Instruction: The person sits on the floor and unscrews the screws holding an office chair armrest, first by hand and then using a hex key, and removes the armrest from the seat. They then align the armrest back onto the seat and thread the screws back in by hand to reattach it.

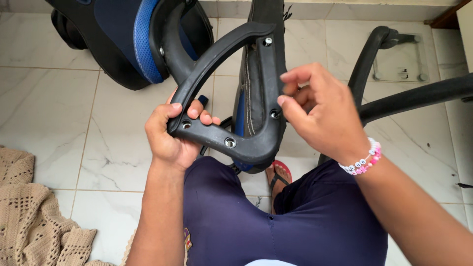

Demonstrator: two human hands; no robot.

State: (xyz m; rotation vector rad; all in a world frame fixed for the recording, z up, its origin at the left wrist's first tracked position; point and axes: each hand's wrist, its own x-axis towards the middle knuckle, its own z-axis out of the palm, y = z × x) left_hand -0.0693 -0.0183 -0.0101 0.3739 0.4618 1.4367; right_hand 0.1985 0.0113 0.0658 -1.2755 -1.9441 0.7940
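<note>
A seated person's left hand (170, 135) wraps shut around the black armrest (231, 98), steadying it against the upended chair seat (258, 83). The right hand (320, 111) pinches its fingers (286, 103) beside a bolt hole (274, 114), whatever they hold too small to see.

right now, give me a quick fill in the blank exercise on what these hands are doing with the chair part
1. The left hand grips the black plastic armrest at its ____ corner.
2. The right hand has its fingertips at a ____ hole.
3. A pink-and-white beaded bracelet sits on the ____ wrist.

Missing words: lower-left; screw; right
</note>
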